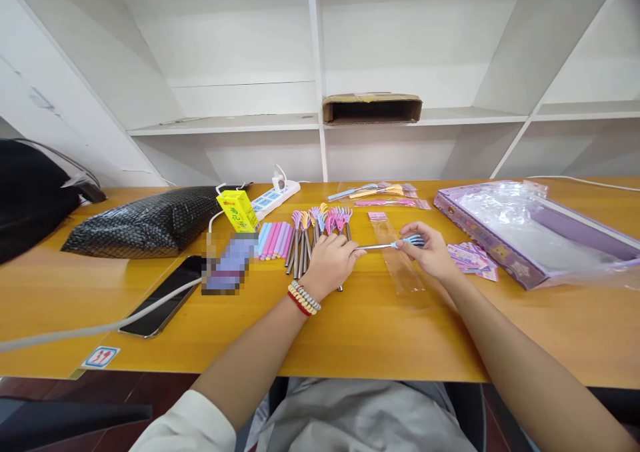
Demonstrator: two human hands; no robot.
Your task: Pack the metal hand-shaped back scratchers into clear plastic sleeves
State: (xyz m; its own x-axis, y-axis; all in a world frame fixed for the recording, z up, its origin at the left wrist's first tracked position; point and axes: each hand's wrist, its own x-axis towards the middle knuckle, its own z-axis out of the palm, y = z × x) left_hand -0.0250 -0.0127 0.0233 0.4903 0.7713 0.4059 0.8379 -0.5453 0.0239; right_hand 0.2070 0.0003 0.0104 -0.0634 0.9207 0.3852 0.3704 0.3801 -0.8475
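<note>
Between my hands a metal rod with a blue claw-shaped head (377, 247) lies level above the table. My left hand (334, 259) is closed round the rod's plain end. My right hand (425, 249) pinches the blue head. Below the rod lies a clear plastic sleeve (400, 269) with a pink top. Left of it, partly behind my left hand, are several similar metal rods (296, 249) with pink, yellow, purple and blue claw heads. Farther left is a row of blue, pink and purple tubes (275, 240).
Packaged sticks (373, 191) lie at the back. A purple box (510, 259) with plastic film stands right, beside purple cards (470, 259). At left are a phone (163, 299), a cable, a yellow carton (239, 211), a power strip (275, 197) and a black bubble-wrap parcel (145, 222).
</note>
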